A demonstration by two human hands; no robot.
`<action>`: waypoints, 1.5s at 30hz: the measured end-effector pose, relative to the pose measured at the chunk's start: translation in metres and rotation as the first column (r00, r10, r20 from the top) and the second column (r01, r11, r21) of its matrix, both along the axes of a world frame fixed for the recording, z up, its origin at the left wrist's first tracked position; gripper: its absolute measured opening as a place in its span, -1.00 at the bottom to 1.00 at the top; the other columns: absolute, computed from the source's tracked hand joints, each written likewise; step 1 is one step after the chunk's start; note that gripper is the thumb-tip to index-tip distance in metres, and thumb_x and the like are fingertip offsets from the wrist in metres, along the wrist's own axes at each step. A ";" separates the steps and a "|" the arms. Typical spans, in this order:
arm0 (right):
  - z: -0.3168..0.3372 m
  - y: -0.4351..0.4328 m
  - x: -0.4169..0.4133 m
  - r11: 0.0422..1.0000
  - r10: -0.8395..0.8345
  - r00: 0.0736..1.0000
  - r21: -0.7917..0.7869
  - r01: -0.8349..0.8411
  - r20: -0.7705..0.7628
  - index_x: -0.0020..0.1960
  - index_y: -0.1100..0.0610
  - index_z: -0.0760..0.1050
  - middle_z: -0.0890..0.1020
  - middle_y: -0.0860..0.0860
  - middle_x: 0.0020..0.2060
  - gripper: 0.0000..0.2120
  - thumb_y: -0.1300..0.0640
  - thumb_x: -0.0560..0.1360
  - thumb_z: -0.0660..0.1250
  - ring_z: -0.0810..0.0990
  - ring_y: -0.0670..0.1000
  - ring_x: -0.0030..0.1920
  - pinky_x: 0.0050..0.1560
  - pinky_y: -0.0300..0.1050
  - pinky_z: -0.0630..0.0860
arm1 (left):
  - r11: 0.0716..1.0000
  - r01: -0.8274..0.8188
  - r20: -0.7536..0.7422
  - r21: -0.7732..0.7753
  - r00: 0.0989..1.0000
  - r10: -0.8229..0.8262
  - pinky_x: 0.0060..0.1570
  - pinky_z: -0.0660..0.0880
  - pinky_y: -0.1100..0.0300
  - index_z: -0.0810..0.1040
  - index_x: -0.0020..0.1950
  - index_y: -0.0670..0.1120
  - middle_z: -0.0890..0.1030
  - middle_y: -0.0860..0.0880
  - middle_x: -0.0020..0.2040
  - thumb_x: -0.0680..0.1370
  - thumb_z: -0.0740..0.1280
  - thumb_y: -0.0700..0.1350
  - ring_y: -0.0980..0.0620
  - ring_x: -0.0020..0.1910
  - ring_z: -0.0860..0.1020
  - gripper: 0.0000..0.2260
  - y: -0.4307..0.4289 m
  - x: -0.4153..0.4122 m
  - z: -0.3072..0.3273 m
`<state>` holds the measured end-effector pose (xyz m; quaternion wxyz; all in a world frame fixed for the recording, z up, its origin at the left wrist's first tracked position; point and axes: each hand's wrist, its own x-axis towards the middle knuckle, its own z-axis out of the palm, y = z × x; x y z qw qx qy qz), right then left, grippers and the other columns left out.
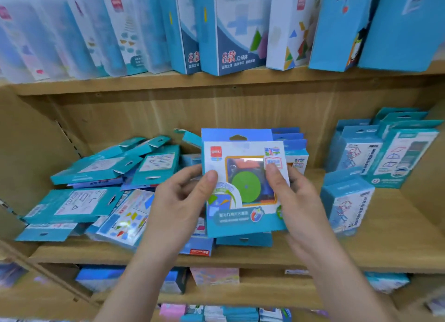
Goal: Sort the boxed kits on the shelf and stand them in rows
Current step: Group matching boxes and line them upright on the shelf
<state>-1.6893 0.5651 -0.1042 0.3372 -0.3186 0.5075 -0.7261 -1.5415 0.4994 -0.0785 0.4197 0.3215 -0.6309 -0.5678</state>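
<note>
**Held kit (243, 201) and shelf (240, 84): current state**

We see a wooden shelf with several boards in view. On the upper board, tall boxes (236, 32) stand upright side by side in one row.

On the middle board, at the left, a heap of flat teal kits (96, 167) lies in disorder. These kits overlap and point at mixed angles. At the right, a group of standing kits (361, 150) is upright and close together. One further kit (346, 201) stands alone in front of that group.

Near the back panel, a short row of matching kits (295, 148) stands upright. The held kit is in front of this row, above the middle board. It is upright, with its printed face toward us. Its window shows a green disc (245, 187).

The left hand (178, 206) grips the left edge of the held kit. Its thumb lies on the front face and its fingers (185, 175) curl behind. The right hand (301, 199) grips the right edge in the same way, thumb beside the window and fingers (297, 177) behind.

The boxes on the lower boards are too blurred to identify.
</note>
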 end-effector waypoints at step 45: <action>0.055 -0.042 -0.198 0.809 0.478 0.186 0.512 0.290 -0.859 -0.10 0.03 0.42 0.50 -0.08 -0.17 -0.62 0.04 0.26 0.58 0.46 0.01 -0.11 -0.23 -0.12 0.33 | 0.738 0.611 0.958 -0.286 0.206 0.200 0.46 -0.04 -0.19 -0.08 0.47 0.33 -0.15 0.11 0.56 0.54 -0.03 0.34 0.06 0.53 -0.14 -0.48 -0.050 -0.096 -0.098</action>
